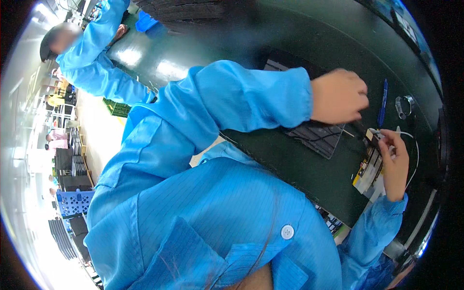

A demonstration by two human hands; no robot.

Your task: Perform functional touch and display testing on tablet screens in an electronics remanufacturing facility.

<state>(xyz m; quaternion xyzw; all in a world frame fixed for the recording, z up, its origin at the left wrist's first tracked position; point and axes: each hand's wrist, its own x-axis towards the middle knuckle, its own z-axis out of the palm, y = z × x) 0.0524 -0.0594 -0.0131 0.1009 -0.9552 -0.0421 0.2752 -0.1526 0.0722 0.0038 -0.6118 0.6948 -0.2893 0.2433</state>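
My left hand (340, 96) reaches across over a dark flat panel (316, 140) with ridged lines. Its fingers are curled in, slightly blurred, and what they hold, if anything, is hidden. A thin pale stick-like piece (348, 133) shows just below them. On the right, my right hand (395, 162) has thumb and fingers pinched at the upper end of a flat yellow, white and black printed piece (369, 166). A white cable (416, 150) curves beside this hand.
A blue pen (383, 104) and a clear ring-shaped thing (404, 107) lie on the dark green table (290, 159) beyond my hands. A co-worker in a blue sleeve (104, 79) works at the far left, near a blue bin (146, 22). A green crate (116, 107) stands on the floor.
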